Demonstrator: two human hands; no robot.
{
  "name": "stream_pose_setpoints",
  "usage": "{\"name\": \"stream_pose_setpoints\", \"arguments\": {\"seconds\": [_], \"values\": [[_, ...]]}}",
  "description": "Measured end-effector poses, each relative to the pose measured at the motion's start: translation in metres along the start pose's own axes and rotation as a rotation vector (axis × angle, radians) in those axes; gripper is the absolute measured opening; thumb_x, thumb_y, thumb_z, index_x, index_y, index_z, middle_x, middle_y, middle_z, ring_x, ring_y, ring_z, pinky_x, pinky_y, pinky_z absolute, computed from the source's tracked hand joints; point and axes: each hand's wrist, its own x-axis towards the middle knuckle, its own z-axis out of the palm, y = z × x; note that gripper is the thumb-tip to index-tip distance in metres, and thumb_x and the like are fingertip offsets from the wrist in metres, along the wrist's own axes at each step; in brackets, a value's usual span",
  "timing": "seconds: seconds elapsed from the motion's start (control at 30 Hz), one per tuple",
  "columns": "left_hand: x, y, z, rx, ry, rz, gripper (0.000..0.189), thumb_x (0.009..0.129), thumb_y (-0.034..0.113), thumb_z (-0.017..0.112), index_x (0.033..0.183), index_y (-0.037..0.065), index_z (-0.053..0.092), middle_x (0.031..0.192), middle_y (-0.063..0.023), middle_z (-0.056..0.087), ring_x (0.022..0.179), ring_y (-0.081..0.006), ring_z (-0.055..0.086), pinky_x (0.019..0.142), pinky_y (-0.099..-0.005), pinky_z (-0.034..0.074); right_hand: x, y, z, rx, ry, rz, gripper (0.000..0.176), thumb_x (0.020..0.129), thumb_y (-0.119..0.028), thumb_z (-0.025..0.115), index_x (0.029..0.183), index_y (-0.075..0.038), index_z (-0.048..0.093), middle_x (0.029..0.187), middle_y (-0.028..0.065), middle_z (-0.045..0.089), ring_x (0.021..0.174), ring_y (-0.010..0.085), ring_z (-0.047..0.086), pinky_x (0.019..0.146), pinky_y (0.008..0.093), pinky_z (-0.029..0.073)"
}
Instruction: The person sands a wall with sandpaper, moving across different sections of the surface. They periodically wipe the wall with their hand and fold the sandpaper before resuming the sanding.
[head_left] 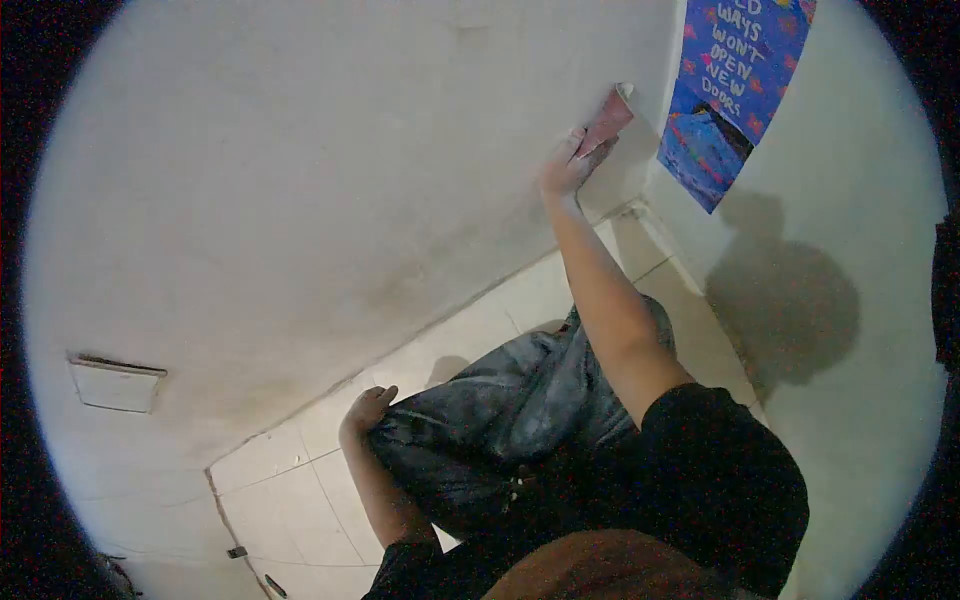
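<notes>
A curled piece of reddish sandpaper [606, 122] is gripped in my right hand [568, 170], fingers wrapped about its lower end. That arm reaches up along the pale wall [330, 180], close to the corner, and the sheet's top edge curls to show a lighter back. White dust shows on the fingers. Lower down, my left hand [368, 412] lies against my bent knee, which is covered by dusty dark trousers [500, 390]. Its fingers are stretched out and hold nothing.
A blue painted poster [735, 75] with lettering hangs on the adjoining wall [860, 180], its lower part torn. Light floor tiles [290, 510] run along the wall's base. A square cover plate [117, 385] sits low on the wall at left. A small dark object [275, 586] lies at bottom left.
</notes>
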Motion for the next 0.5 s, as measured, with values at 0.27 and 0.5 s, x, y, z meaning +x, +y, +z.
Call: {"name": "stream_pose_setpoints", "arguments": {"seconds": [0.27,0.5], "values": [[-0.005,0.002,0.001,0.083,0.058,0.038,0.06,0.094,0.05,0.048,0.119,-0.003,0.062,0.121,-0.0224,0.063,0.113,-0.0347,0.06,0.097,-0.0425,0.044,-0.001,-0.001,-0.003,-0.023,-0.048,0.037,0.068,0.101,-0.037,0.041,0.142,0.014,0.025,0.15,0.0351,0.022,0.142,0.0472,0.015,0.117,0.0512,0.011],[0.007,-0.001,0.002,0.104,0.016,0.03,0.06,0.093,0.05,0.048,0.12,-0.003,0.062,0.125,-0.0232,0.06,0.115,-0.0359,0.058,0.097,-0.0433,0.044,0.008,-0.005,-0.005,0.02,-0.036,-0.024,0.071,0.099,-0.039,0.045,0.142,0.014,0.026,0.15,0.0341,0.023,0.142,0.0467,0.016,0.117,0.0508,0.011]]}}
